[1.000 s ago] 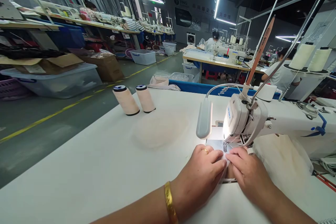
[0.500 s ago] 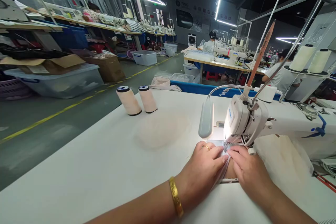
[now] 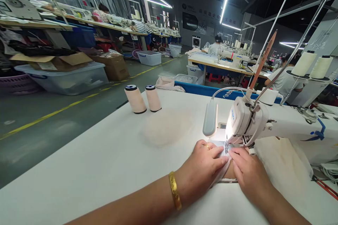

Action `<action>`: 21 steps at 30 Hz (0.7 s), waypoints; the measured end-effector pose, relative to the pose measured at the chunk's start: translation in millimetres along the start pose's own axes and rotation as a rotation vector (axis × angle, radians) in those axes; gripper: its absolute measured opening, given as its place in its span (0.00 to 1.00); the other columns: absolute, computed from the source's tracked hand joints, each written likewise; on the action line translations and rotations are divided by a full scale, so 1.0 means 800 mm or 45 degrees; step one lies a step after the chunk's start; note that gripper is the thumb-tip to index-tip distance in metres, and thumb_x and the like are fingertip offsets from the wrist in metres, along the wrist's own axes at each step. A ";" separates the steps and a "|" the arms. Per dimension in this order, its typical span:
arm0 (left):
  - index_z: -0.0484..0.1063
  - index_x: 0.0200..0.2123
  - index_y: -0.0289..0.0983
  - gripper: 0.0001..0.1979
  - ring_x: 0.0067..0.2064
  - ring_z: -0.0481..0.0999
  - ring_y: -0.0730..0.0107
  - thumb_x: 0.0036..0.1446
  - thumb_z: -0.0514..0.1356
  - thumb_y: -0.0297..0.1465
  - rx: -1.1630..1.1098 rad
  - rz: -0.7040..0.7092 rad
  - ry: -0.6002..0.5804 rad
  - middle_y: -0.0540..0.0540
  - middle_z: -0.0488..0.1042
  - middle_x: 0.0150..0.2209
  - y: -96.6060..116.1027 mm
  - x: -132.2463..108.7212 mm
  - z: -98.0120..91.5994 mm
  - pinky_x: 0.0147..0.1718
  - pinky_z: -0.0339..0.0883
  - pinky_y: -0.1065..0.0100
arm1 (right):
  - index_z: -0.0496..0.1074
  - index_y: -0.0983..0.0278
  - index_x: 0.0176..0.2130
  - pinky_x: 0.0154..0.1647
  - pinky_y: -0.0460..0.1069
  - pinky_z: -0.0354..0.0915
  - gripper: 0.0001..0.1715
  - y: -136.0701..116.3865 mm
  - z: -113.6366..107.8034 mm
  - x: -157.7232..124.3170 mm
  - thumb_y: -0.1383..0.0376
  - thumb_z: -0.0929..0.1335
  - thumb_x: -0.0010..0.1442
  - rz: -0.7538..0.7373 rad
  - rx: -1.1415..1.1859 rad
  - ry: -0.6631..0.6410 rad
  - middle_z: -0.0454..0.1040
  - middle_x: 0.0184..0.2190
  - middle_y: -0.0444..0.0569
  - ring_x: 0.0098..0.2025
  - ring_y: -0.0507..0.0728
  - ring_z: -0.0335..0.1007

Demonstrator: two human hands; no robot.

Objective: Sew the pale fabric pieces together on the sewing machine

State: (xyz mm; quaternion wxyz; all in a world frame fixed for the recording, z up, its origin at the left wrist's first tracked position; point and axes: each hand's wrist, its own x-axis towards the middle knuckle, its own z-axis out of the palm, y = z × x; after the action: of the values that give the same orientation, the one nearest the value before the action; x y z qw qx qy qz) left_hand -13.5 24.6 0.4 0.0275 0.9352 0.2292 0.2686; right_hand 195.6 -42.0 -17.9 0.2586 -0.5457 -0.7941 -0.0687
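A white sewing machine [image 3: 280, 121] stands at the right of the table, its lit presser foot and needle area [image 3: 226, 147] just ahead of my fingertips. My left hand [image 3: 199, 168], with a ring and a gold bracelet, presses a thin, pale fabric [image 3: 220, 175] from the left side of the foot. From the right, my right hand [image 3: 252, 170] has its thumb and fingers drawn together on the same piece, close to the needle. Between the hands a tan patch shows; whether it is cloth or part of the machine bed I cannot tell.
Two peach thread cones [image 3: 136, 99] stand at the table's far left edge. A grey lamp [image 3: 210, 117] hangs left of the needle. Sheer cream cloth [image 3: 283, 161] lies under the machine arm, near red-handled scissors or a similar tool [image 3: 326, 187]. Other people sit at machines beyond.
The camera view has shifted slightly, so the surroundings sit a little further right. Both hands stay at the presser foot, with barely any visible movement of the fabric.
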 end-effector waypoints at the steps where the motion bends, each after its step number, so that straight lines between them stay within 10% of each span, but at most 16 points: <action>1: 0.75 0.36 0.40 0.07 0.38 0.73 0.62 0.67 0.60 0.33 -0.020 -0.007 -0.055 0.47 0.76 0.36 0.003 0.001 -0.010 0.42 0.58 0.59 | 0.76 0.62 0.51 0.38 0.55 0.73 0.23 -0.001 -0.001 -0.001 0.77 0.60 0.64 -0.020 0.014 0.008 0.79 0.50 0.56 0.44 0.63 0.75; 5: 0.71 0.30 0.39 0.21 0.39 0.73 0.59 0.54 0.70 0.49 -0.050 -0.023 -0.289 0.48 0.74 0.36 0.017 -0.001 -0.041 0.42 0.60 0.57 | 0.73 0.62 0.50 0.50 0.58 0.72 0.20 -0.007 -0.004 -0.002 0.78 0.61 0.66 -0.179 0.093 0.051 0.78 0.51 0.54 0.54 0.64 0.71; 9: 0.62 0.27 0.38 0.10 0.35 0.71 0.65 0.53 0.62 0.21 -0.032 -0.092 -0.218 0.49 0.72 0.34 0.016 -0.004 -0.032 0.41 0.62 0.60 | 0.71 0.60 0.40 0.45 0.54 0.69 0.14 -0.012 -0.006 0.000 0.76 0.61 0.68 -0.244 0.180 0.016 0.78 0.42 0.50 0.47 0.61 0.72; 21: 0.69 0.31 0.38 0.07 0.33 0.70 0.66 0.56 0.55 0.21 -0.196 -0.087 -0.094 0.48 0.70 0.32 -0.019 0.020 0.002 0.32 0.63 0.68 | 0.72 0.59 0.35 0.25 0.47 0.58 0.14 -0.017 -0.008 0.010 0.58 0.63 0.72 0.458 0.601 0.025 0.70 0.24 0.40 0.25 0.53 0.64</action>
State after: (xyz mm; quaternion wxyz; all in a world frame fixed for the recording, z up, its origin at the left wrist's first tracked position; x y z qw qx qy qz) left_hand -6.8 45.3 4.0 0.1171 0.9311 0.2386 0.2497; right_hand 182.9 -43.4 -6.3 0.3941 -0.6016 -0.6762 0.1595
